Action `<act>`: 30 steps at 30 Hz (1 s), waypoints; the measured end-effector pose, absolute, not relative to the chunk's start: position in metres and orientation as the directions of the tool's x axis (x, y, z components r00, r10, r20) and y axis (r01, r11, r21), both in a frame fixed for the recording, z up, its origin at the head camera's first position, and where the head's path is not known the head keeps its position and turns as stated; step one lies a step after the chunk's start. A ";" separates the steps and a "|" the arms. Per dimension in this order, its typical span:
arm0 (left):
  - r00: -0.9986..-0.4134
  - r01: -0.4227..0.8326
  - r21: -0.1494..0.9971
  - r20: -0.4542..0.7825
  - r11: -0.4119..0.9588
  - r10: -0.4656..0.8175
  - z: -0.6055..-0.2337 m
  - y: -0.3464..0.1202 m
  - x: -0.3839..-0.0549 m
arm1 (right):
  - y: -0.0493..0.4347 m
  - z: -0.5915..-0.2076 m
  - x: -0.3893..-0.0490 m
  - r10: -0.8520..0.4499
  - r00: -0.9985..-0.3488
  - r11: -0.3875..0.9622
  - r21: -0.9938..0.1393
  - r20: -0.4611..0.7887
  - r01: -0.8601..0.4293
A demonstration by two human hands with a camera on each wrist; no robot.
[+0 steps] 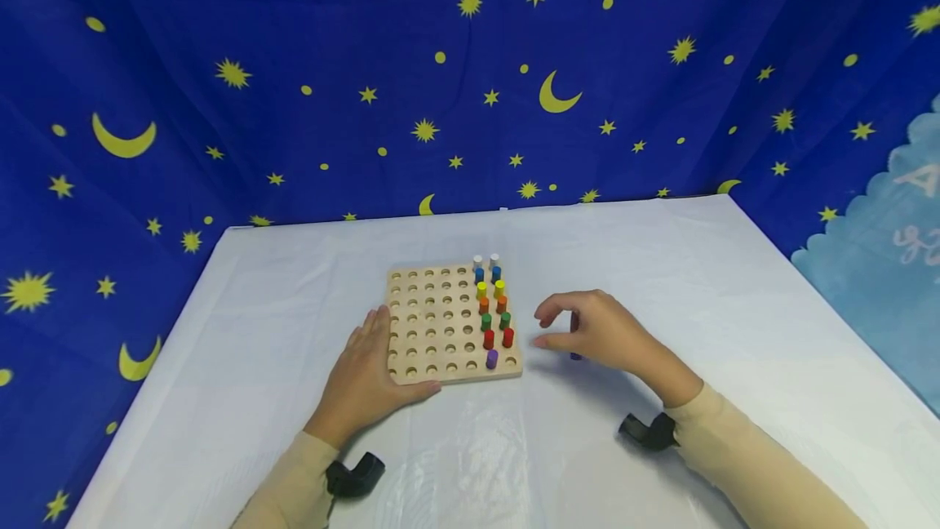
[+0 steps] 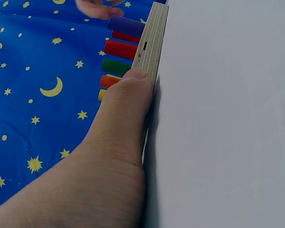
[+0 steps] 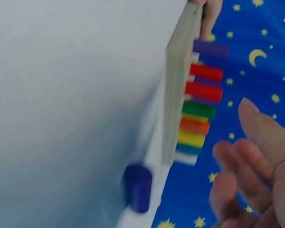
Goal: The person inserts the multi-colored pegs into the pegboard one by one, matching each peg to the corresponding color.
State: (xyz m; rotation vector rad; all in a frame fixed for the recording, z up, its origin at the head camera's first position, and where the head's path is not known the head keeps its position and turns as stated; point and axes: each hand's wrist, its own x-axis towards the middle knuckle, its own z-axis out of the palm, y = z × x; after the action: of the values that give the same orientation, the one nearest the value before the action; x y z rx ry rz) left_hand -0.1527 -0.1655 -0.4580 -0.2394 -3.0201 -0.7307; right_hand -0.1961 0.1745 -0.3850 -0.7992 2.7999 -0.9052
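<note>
A wooden pegboard (image 1: 455, 313) lies on the white table, with paired white, blue, yellow, orange, green and red pegs in its two right-hand columns. A single purple peg (image 1: 492, 359) stands in the front row, beside an unfilled corner hole. My left hand (image 1: 367, 382) rests at the board's front left corner, fingers along the left side and thumb against the front edge. To the right of the board, my right hand (image 1: 598, 329) hovers with thumb and fingers apart. Another purple peg (image 3: 138, 187) is off the board, clear of those fingers and partly hidden by the hand in the head view.
The white-covered table (image 1: 294, 284) extends around the board. Behind it hangs a blue curtain (image 1: 330, 129) with yellow moons and stars. Each wrist carries a black camera mount, one by the left sleeve (image 1: 286, 484), the other by the right sleeve (image 1: 749, 455).
</note>
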 end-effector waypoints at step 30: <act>-0.988 0.157 0.457 0.065 0.875 0.144 -0.459 -0.166 -0.153 | 0.193 -0.395 -0.205 -0.412 -0.906 0.889 -0.260 -0.093 -0.377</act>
State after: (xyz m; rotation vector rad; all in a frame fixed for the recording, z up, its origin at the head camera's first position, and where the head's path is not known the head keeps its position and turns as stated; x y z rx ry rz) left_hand -0.1529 -0.1658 -0.4591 -0.2420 -3.0142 -0.7386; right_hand -0.2048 0.1933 -0.3951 -0.6119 2.9101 -0.3568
